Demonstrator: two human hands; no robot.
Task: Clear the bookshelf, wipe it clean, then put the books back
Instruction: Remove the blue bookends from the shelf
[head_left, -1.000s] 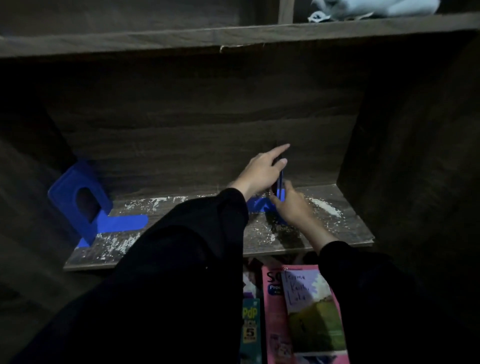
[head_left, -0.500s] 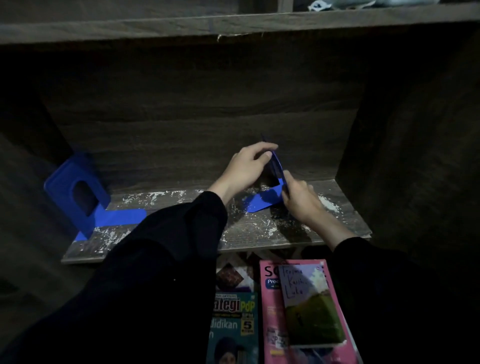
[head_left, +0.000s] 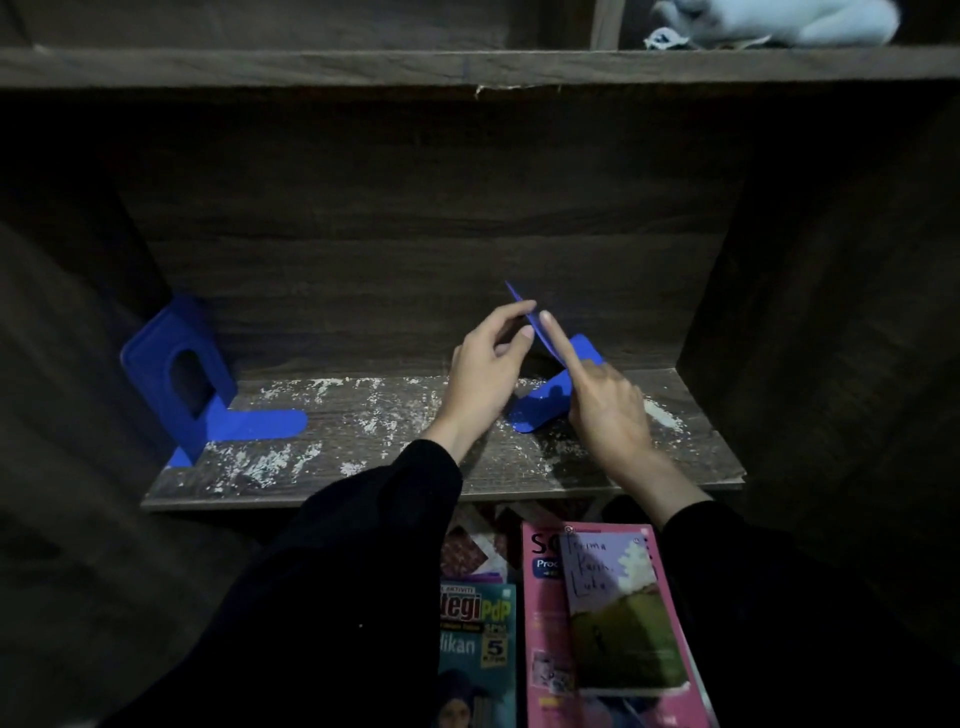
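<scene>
The dark wooden shelf board (head_left: 395, 467) carries white dust and no books. A blue bookend (head_left: 545, 400) sits at its right middle, tilted, its foot on the board. My left hand (head_left: 485, 374) pinches the top of its upright plate between thumb and fingers. My right hand (head_left: 605, 405) lies on the other side, its index finger stretched along the plate, the other fingers curled. A second blue bookend (head_left: 176, 374) stands against the left wall. Books lie below the shelf: a pink one (head_left: 540, 623), a green-covered one (head_left: 623, 613) on it, a teal one (head_left: 475, 649).
The shelf's dark side walls (head_left: 810, 312) close in left and right, and an upper shelf board (head_left: 467, 65) runs overhead. A pale cloth-like thing (head_left: 779, 21) lies on that upper shelf at the right. A patterned item (head_left: 467, 545) shows under the shelf edge.
The bookend has tipped up and turned, its upright plate now leaning back-left. My left hand shifted up to its top edge, and my right index finger stretched along the plate.
</scene>
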